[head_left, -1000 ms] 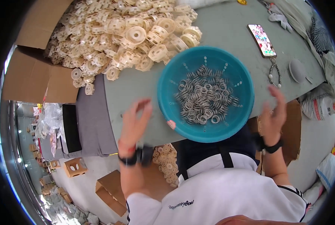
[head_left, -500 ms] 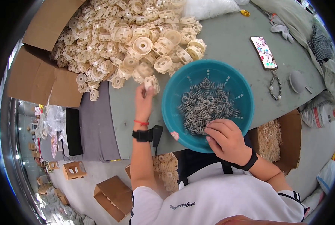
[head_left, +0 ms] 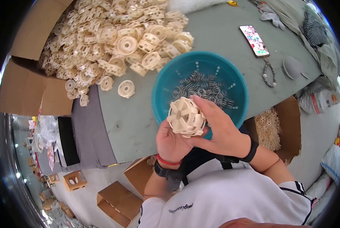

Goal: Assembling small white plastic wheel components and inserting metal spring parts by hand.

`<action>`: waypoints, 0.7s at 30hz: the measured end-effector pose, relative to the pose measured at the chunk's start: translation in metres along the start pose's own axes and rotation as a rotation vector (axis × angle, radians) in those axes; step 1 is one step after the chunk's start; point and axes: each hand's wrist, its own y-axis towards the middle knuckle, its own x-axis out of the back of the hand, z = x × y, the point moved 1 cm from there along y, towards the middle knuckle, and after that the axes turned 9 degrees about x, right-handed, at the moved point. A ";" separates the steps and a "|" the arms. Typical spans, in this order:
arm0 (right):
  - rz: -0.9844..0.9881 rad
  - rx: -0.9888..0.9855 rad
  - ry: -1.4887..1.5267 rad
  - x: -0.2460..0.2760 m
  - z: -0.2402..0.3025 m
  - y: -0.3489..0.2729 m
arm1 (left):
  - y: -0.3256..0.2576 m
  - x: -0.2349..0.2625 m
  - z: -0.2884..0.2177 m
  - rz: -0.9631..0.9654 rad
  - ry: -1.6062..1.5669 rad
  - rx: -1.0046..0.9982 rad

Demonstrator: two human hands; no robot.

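Observation:
A cream plastic wheel-shaped part [head_left: 186,117] with slots round its rim and spokes on its face is held tilted above the near edge of a teal basin. My left hand [head_left: 173,143] cups it from below and the left. Fingers and thumb of my right hand [head_left: 225,127] close on its right side; whether a spring sits between them is hidden. Loose metal coil springs [head_left: 200,84] lie heaped in the basin [head_left: 159,91], right behind my hands.
A large pile of similar cream parts [head_left: 109,34] covers the table's far left, beside an open cardboard box [head_left: 19,87]. One cream part [head_left: 126,89] lies apart. A lit phone [head_left: 254,41] with a beaded strap [head_left: 267,78] rests at right. Another carton [head_left: 289,125] stands below.
My left hand has come from the pile's edge toward the basin, bringing a cream part. My right hand has risen out of the springs and now grips that part too.

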 end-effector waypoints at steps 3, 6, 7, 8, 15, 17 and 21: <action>-0.003 -0.037 -0.099 0.011 -0.001 -0.002 | 0.004 0.002 0.004 -0.080 0.085 -0.031; -0.026 -0.089 -0.117 0.017 0.001 -0.006 | 0.007 -0.003 0.006 -0.206 0.589 -0.058; -0.047 -0.107 -0.143 0.018 0.001 -0.008 | 0.008 -0.003 0.008 -0.206 0.722 -0.118; -0.051 -0.109 -0.144 0.019 0.002 -0.008 | 0.009 -0.004 0.007 -0.206 0.857 -0.179; -0.232 -0.309 -0.519 0.080 -0.006 -0.052 | 0.017 -0.005 -0.011 -0.156 0.407 -0.265; -0.336 -0.445 -0.777 0.119 -0.016 -0.085 | 0.017 -0.003 -0.014 -0.161 0.365 -0.225; -0.155 -0.673 -1.183 0.185 -0.019 -0.167 | 0.022 0.002 -0.009 -0.193 0.327 -0.129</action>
